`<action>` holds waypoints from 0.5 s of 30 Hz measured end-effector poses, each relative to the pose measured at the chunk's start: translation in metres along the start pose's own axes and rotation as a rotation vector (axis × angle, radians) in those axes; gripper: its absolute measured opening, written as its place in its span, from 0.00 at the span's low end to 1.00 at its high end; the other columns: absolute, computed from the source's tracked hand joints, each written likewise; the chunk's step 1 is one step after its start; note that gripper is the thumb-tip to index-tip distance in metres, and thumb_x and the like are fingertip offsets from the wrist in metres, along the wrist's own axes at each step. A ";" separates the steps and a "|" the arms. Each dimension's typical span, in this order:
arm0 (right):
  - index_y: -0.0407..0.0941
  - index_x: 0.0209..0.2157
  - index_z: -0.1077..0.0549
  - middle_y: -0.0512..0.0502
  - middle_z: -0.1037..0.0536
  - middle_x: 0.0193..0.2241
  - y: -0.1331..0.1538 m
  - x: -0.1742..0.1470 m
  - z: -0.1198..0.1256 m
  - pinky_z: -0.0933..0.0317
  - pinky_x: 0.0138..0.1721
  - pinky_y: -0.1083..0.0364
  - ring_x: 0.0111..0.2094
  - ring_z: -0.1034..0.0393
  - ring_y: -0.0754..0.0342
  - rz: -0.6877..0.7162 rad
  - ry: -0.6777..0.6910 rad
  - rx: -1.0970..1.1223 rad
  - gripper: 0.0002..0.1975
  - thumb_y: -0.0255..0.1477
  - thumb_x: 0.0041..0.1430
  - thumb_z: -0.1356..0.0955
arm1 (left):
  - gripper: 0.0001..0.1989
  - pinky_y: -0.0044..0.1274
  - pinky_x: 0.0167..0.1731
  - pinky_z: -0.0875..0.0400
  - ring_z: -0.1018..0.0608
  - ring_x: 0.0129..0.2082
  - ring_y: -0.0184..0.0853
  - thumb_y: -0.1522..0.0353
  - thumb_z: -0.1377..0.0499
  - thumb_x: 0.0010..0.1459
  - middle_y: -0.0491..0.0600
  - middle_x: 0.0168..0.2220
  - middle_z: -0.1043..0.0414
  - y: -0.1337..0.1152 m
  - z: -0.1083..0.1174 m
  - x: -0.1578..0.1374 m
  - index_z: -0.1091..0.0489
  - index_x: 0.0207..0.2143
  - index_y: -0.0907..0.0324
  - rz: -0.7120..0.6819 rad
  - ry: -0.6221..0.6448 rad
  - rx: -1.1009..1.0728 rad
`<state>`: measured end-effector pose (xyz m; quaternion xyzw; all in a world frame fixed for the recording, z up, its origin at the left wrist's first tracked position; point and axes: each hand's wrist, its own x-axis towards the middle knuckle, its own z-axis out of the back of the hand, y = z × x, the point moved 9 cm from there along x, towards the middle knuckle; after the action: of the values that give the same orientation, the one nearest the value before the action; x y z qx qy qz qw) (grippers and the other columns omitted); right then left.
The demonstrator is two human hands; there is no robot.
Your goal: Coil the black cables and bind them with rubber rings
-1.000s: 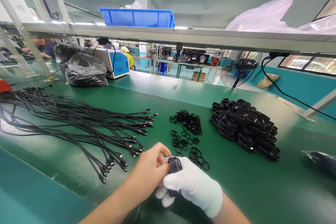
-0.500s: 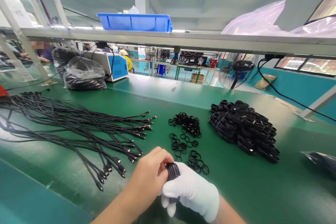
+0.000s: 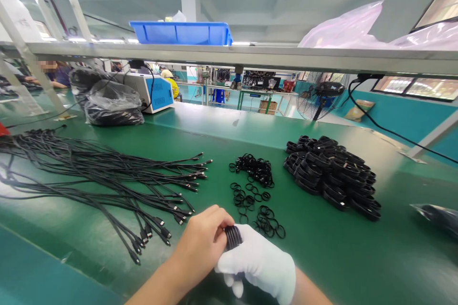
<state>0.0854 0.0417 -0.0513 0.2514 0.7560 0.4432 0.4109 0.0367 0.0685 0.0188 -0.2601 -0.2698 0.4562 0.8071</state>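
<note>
A coiled black cable (image 3: pixel 234 237) sits between my hands at the front of the green table, its loops stacked side by side. My bare left hand (image 3: pixel 209 236) is closed on the coil's left side, fingertips at its top. My right hand (image 3: pixel 255 259), in a white glove, wraps round it from the right; much of the coil is hidden by the hands. Just beyond lie loose black rubber rings (image 3: pixel 269 221) and a denser heap of them (image 3: pixel 255 169). To the left, many straight black cables (image 3: pixel 143 181) lie with their plugs toward my left hand.
Coiled cables (image 3: pixel 331 169) are piled at the right. A plastic bag (image 3: pixel 438 219) lies at the right edge. Behind the loose cables stand a bagged bundle (image 3: pixel 113 105) and a blue-and-white machine (image 3: pixel 159 95). An overhead shelf (image 3: pixel 257 53) carries a blue bin (image 3: pixel 182 33).
Both hands stay closed on the coil and have shifted very slightly left and down in the picture. The camera view has tilted a little; nothing on the table has visibly moved.
</note>
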 end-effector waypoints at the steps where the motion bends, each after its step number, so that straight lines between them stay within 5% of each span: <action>1: 0.39 0.17 0.32 0.52 0.33 0.11 -0.001 0.000 0.002 0.46 0.11 0.63 0.11 0.41 0.62 -0.007 -0.015 0.000 0.01 0.23 0.37 0.34 | 0.13 0.20 0.29 0.35 0.29 0.28 0.30 0.81 0.50 0.47 0.45 0.28 0.31 0.001 0.000 0.003 0.30 0.29 0.59 0.007 0.033 -0.027; 4: 0.39 0.21 0.31 0.53 0.34 0.10 0.002 0.000 0.017 0.49 0.10 0.63 0.09 0.43 0.62 0.013 -0.077 0.131 0.03 0.23 0.37 0.33 | 0.10 0.21 0.30 0.34 0.27 0.29 0.31 0.74 0.44 0.48 0.44 0.30 0.29 0.013 0.004 0.015 0.29 0.34 0.57 0.047 0.123 -0.150; 9: 0.41 0.36 0.30 0.50 0.26 0.22 0.023 -0.013 0.077 0.41 0.20 0.61 0.21 0.32 0.59 0.266 -0.310 0.580 0.18 0.33 0.42 0.27 | 0.08 0.23 0.33 0.34 0.26 0.32 0.34 0.66 0.48 0.55 0.46 0.31 0.28 0.055 0.017 0.031 0.31 0.33 0.58 0.212 0.029 -0.081; 15: 0.43 0.39 0.31 0.48 0.25 0.29 0.021 -0.017 0.093 0.35 0.35 0.51 0.33 0.26 0.50 0.253 -0.359 0.594 0.22 0.36 0.43 0.26 | 0.06 0.23 0.32 0.40 0.28 0.32 0.36 0.72 0.47 0.51 0.46 0.30 0.29 0.039 -0.041 0.036 0.31 0.27 0.56 0.120 0.149 0.020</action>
<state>0.1734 0.0816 -0.0511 0.5249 0.7306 0.2006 0.3880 0.0569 0.1103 -0.0294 -0.3009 -0.1884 0.4860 0.7986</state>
